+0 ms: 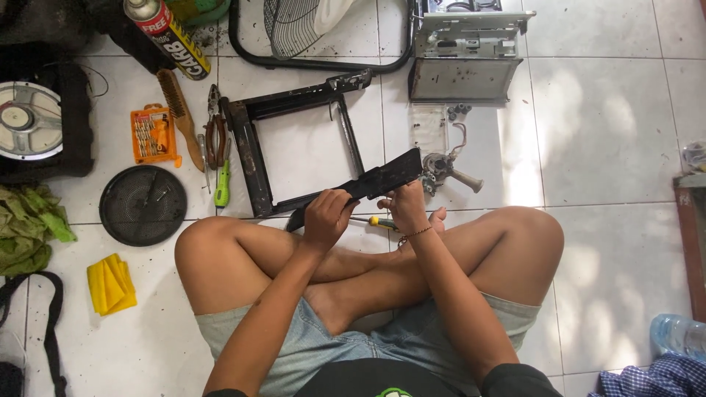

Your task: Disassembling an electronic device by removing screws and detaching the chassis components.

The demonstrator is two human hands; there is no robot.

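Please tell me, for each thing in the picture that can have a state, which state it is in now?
Long flat black panel: held off the floor, tilted, by both hands.
Left hand: closed on the panel's lower end.
Right hand: fingers on the panel's middle.
Black rectangular metal frame: flat on the tiles.
Grey metal box: open, on the floor.
Orange bit case: open.
Red and yellow spray can: lying down.

Sunlit white tiled floor (603, 110), dappled shade

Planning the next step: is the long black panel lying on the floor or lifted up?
Lifted: both hands, left and right, hold the black panel above the tiled floor.
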